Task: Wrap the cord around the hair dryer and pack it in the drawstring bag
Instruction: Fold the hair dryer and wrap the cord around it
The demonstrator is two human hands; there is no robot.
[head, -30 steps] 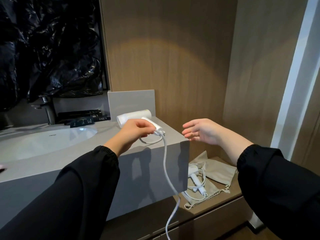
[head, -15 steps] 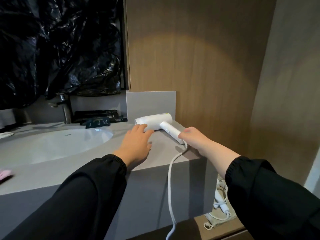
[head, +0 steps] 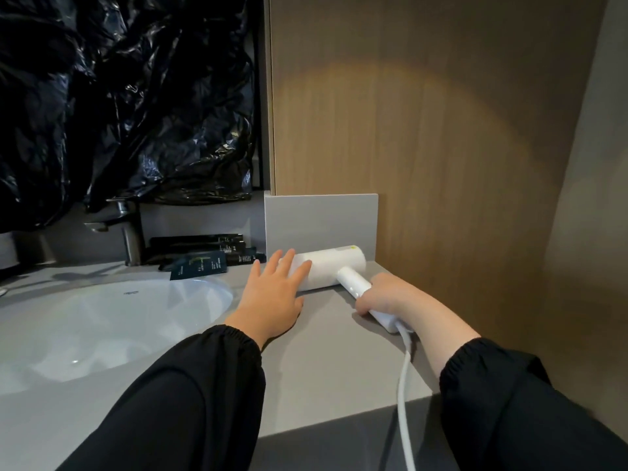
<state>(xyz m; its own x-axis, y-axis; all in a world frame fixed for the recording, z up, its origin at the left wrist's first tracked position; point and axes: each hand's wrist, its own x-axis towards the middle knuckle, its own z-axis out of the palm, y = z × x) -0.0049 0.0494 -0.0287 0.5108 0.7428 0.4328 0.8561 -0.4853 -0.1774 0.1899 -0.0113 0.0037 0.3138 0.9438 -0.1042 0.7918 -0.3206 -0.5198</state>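
The white hair dryer (head: 334, 270) lies on its side at the back right corner of the grey surface (head: 326, 362), its barrel against the low upstand. The left hand (head: 272, 297) rests flat with straight, relaxed fingers touching the barrel's left end, while the right hand (head: 384, 295) appears to curl its fingers round the handle, their tips hidden beneath it. The cord (head: 404, 385) drops over the front edge; left of it, the white basin (head: 102, 328) sits below the faucet (head: 131, 232), with dark packets (head: 204, 253) stacked behind its rim.

Left hand (head: 272, 297) has slid up onto the dryer (head: 336, 268) barrel, and right hand (head: 382, 295) now wraps its handle.
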